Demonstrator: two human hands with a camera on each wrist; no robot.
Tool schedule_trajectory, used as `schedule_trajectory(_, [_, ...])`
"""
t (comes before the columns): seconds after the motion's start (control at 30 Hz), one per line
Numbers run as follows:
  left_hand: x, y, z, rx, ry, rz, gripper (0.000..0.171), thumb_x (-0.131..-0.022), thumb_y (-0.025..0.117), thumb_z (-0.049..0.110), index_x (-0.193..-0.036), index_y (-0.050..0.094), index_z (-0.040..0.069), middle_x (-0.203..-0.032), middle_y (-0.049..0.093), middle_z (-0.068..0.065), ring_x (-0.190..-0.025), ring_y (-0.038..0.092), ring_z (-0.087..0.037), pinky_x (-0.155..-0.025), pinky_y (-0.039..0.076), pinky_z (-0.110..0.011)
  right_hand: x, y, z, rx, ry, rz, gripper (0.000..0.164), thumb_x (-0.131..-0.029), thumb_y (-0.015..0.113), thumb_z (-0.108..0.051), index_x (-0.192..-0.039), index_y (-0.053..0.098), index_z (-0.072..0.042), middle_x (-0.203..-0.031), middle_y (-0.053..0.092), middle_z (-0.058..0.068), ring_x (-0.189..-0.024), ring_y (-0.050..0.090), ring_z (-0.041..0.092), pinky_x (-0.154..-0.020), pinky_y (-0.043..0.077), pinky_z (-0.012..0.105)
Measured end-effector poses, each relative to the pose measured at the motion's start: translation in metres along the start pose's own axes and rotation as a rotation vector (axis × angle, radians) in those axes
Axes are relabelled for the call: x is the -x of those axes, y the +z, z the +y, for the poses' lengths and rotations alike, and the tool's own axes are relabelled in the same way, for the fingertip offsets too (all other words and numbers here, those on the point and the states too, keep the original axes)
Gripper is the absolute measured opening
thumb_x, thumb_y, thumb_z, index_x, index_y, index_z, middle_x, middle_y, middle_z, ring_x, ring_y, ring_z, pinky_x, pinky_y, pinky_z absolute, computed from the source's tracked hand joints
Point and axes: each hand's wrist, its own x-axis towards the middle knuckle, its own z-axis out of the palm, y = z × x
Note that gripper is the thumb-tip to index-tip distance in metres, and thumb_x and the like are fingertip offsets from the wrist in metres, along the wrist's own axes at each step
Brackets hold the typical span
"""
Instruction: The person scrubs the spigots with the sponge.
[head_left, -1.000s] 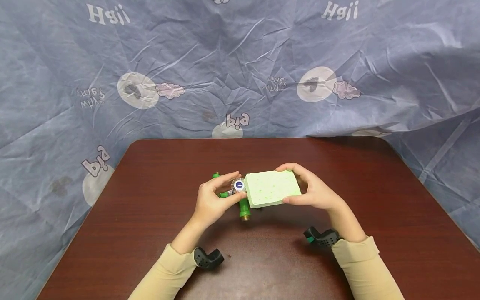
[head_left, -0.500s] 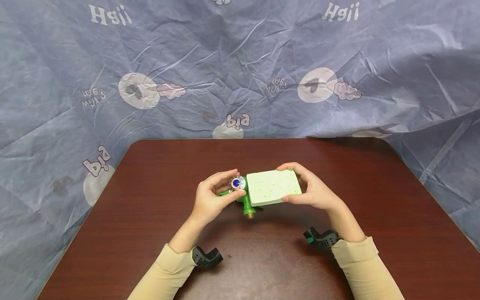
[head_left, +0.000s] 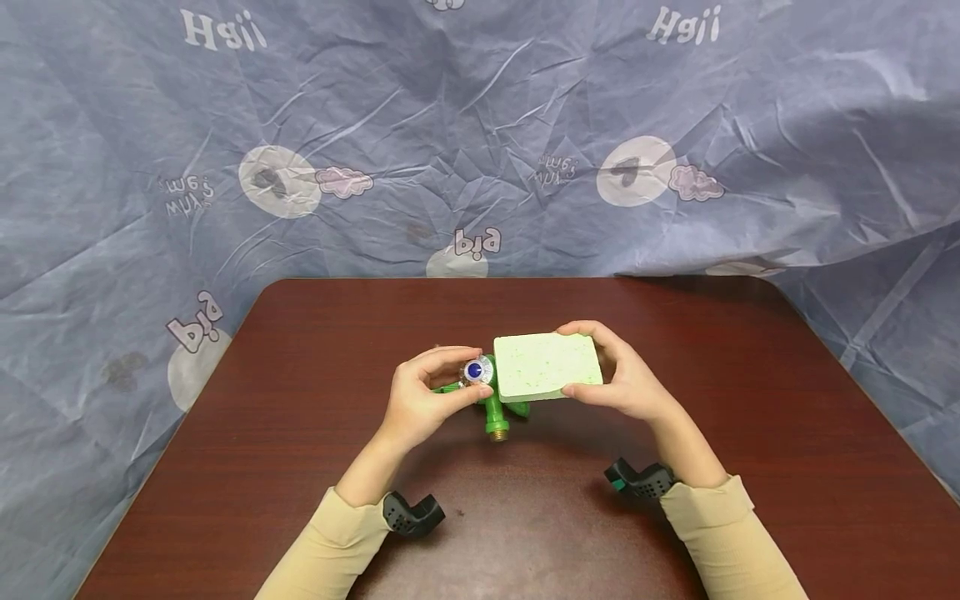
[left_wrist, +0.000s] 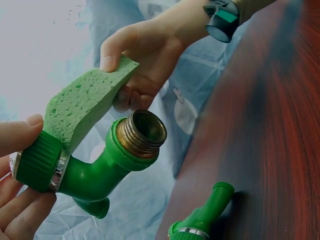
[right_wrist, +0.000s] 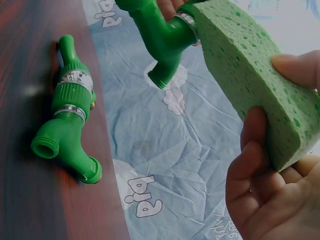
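My left hand (head_left: pixel 423 392) grips a green faucet (head_left: pixel 492 410) by its ribbed knob, whose clear end has a blue centre. In the left wrist view the faucet's threaded brass end (left_wrist: pixel 142 132) points toward the camera. A pale green sponge (head_left: pixel 547 365) is pinched between the thumb and fingers of my right hand (head_left: pixel 630 379). The sponge's left end is against or right beside the knob; I cannot tell which. Both things are held above the table. A second green faucet (right_wrist: pixel 70 112) lies on the table below, mostly hidden in the head view.
The dark red-brown wooden table (head_left: pixel 540 517) has rounded far corners. Behind it hangs a wrinkled blue-grey cloth (head_left: pixel 420 125) with printed figures and letters. A black wrist device (head_left: pixel 415 514) sits on the left wrist, another (head_left: pixel 640 479) on the right.
The held faucet has turned a little, its brass end shifting slightly right. The sponge has risen slightly with my right hand. Both hands keep their hold.
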Motion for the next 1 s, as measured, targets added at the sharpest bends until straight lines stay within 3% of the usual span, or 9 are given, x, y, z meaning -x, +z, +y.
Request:
schedule_trajectory(0.23, [-0.001,0.002,-0.003,0.010,0.000,0.049,0.040,-0.066,0.077,-0.013,-0.105,0.064,-0.013,-0.103,0.065,-0.024,-0.088,0.066,-0.016,-0.078,0.054,-0.037,0.000,0.001,-0.001,0.030,0.013,-0.005,0.062,-0.071,0.067,0.017,-0.126,0.041,0.006,-0.103,0.059,0.011,-0.082,0.062,0.017,-0.061,0.055,0.030])
schedule_trajectory(0.4, [-0.001,0.000,-0.019,0.072,0.038,0.039,0.043,-0.066,0.077,-0.016,-0.107,0.064,-0.012,-0.105,0.064,-0.025,-0.090,0.065,-0.014,-0.079,0.054,-0.035,0.000,-0.001,0.000,0.046,0.030,0.024,0.062,-0.072,0.067,0.018,-0.127,0.040,0.005,-0.103,0.060,0.011,-0.085,0.061,0.017,-0.061,0.055,0.030])
schedule_trajectory(0.6, [-0.004,-0.009,-0.027,0.085,0.087,0.041,0.044,-0.066,0.076,-0.016,-0.108,0.063,-0.012,-0.106,0.063,-0.027,-0.095,0.065,-0.015,-0.079,0.054,-0.033,0.000,-0.006,0.001,0.046,0.039,0.044,0.063,-0.072,0.067,0.018,-0.127,0.040,0.006,-0.103,0.059,0.011,-0.085,0.061,0.016,-0.062,0.055,0.029])
schedule_trajectory(0.7, [-0.008,-0.017,-0.033,0.105,0.090,0.070,0.044,-0.065,0.076,-0.017,-0.107,0.063,-0.012,-0.105,0.064,-0.021,-0.097,0.064,-0.016,-0.078,0.054,-0.031,0.001,-0.010,0.003,0.059,0.067,0.064,0.063,-0.072,0.068,0.018,-0.127,0.040,0.005,-0.102,0.059,0.012,-0.085,0.061,0.016,-0.062,0.054,0.028])
schedule_trajectory(1.0, [-0.015,-0.046,-0.046,0.239,-0.002,0.159,0.046,-0.065,0.071,-0.022,-0.108,0.059,-0.016,-0.099,0.068,-0.009,-0.089,0.066,-0.017,-0.073,0.055,-0.029,0.007,-0.027,0.014,0.033,0.136,0.105,0.063,-0.073,0.068,0.017,-0.127,0.037,0.007,-0.099,0.061,0.010,-0.085,0.061,0.015,-0.065,0.054,0.026])
